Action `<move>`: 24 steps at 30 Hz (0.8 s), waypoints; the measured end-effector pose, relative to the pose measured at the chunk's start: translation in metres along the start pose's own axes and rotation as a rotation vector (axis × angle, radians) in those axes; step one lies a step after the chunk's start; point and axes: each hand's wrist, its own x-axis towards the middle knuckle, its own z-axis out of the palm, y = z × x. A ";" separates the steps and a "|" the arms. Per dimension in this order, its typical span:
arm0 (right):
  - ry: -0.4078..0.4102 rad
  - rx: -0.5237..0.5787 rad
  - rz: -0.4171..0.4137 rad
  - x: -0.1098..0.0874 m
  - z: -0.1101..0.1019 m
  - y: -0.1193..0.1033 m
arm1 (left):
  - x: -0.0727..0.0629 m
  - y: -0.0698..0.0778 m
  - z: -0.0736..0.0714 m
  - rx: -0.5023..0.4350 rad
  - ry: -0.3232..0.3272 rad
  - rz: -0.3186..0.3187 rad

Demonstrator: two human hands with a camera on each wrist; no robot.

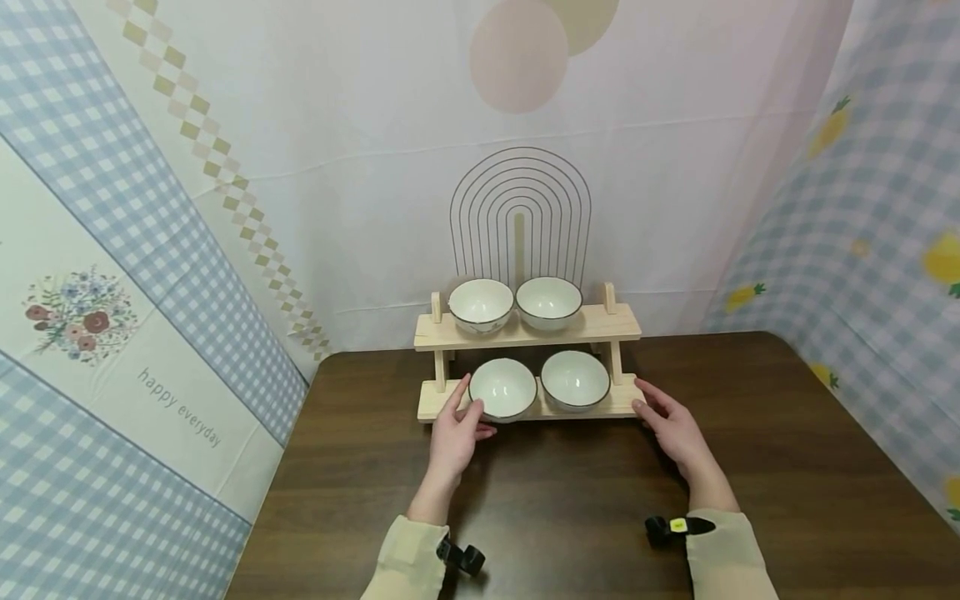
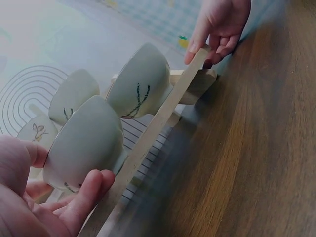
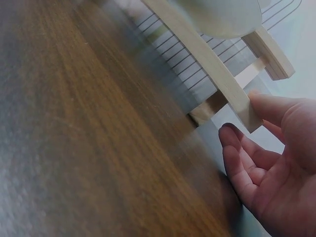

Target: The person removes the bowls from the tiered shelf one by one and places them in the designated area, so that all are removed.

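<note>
A two-tier wooden rack (image 1: 625, 398) stands on the table with two dark-rimmed white bowls on each tier. At the lower left bowl (image 1: 504, 389), my left hand (image 1: 455, 437) has its thumb and fingers around the near left side. In the left wrist view a fingertip lies low by that bowl's base, close to the shelf edge. The lower right bowl (image 1: 576, 380) sits beside it. My right hand (image 1: 675, 429) grips the right end of the lower shelf (image 3: 222, 81), thumb against the wood and other fingers curled below.
On the upper tier stand the upper left bowl (image 1: 482, 305) and upper right bowl (image 1: 548, 302), almost touching. A printed cloth (image 1: 360, 208) hangs behind the rack, and checked cloth (image 1: 862, 250) borders the right side. The brown wooden table (image 1: 555, 508) extends in front.
</note>
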 end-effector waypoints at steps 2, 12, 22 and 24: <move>0.000 0.001 -0.001 0.001 0.000 0.000 | 0.001 -0.001 0.001 -0.023 0.004 0.002; 0.003 -0.007 -0.003 0.001 0.000 0.000 | -0.001 0.011 -0.003 -0.032 -0.031 -0.024; -0.023 -0.004 0.010 -0.001 -0.002 -0.002 | -0.016 0.032 -0.008 0.087 -0.305 -0.035; -0.029 -0.004 0.019 -0.002 -0.002 -0.003 | -0.020 0.035 -0.006 0.113 -0.361 -0.044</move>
